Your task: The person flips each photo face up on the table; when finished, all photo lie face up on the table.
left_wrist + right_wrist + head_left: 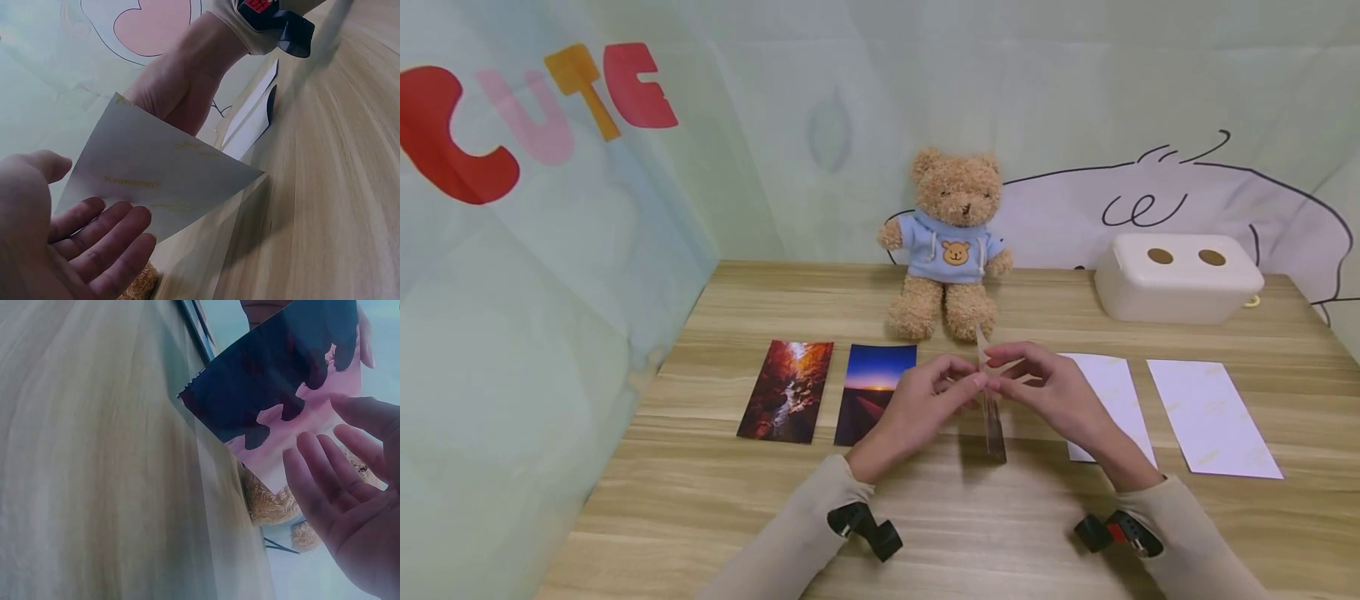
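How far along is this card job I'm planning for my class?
Apparently done: the stream card and sunset card lie picture side up. In hand: a third card, upright between the left hand and right hand. Seemingly left: the inner white card and outer white card, pictures not showing.

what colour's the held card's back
The card's back is pale grey with yellow print, clearest in the left wrist view.
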Demonstrator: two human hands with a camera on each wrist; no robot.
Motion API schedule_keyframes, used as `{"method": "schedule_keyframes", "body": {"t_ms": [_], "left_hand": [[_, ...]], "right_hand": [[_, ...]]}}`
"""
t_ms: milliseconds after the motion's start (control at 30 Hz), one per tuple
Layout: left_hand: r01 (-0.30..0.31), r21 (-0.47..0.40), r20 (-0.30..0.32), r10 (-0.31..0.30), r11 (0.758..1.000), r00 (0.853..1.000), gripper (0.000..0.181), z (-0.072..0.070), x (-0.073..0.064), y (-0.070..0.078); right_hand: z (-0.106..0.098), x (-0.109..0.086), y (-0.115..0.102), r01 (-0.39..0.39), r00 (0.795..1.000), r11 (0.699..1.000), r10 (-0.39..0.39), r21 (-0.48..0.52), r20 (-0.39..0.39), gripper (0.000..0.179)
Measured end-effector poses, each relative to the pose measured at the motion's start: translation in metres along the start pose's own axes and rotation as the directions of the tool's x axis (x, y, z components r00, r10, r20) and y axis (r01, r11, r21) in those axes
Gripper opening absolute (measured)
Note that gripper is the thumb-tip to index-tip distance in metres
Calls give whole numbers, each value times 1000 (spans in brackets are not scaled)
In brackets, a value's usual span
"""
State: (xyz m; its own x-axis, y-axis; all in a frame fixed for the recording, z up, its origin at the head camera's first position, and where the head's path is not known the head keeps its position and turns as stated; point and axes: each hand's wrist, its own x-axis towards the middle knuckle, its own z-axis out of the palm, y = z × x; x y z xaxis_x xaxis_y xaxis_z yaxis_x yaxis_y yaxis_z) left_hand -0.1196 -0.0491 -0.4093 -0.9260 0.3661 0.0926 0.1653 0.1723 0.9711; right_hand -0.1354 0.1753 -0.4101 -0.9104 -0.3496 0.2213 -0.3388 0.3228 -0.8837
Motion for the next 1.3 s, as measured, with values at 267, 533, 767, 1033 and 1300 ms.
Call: {"method": "schedule_keyframes", "body": {"t_ms": [267,533,767,1033,1300], "left_hand": [[-8,-19,-7,8,1000,1000,28,0,1,-2],[25,-20,-39,-26,999,999,21,0,1,-1],[45,18,-92,-43,999,995,14,-1,3,-4],[96,-74,-138,-105,993,985,19,-5,5,-6],[109,-98,-139,-122,989,983,19,-6,6,-11]], "right_hand": [[2,0,2,6,1000,1000,-7,-20,-15,31],[4,0,3,22,999,999,-23,-31,-34,30],[2,0,3,5,998,997,-10,-78,-56,31],[-5,0,7,-116,988,977,95,-177,-125,32],[-10,1,11,-217,975,960,203,-178,-94,37]]}}
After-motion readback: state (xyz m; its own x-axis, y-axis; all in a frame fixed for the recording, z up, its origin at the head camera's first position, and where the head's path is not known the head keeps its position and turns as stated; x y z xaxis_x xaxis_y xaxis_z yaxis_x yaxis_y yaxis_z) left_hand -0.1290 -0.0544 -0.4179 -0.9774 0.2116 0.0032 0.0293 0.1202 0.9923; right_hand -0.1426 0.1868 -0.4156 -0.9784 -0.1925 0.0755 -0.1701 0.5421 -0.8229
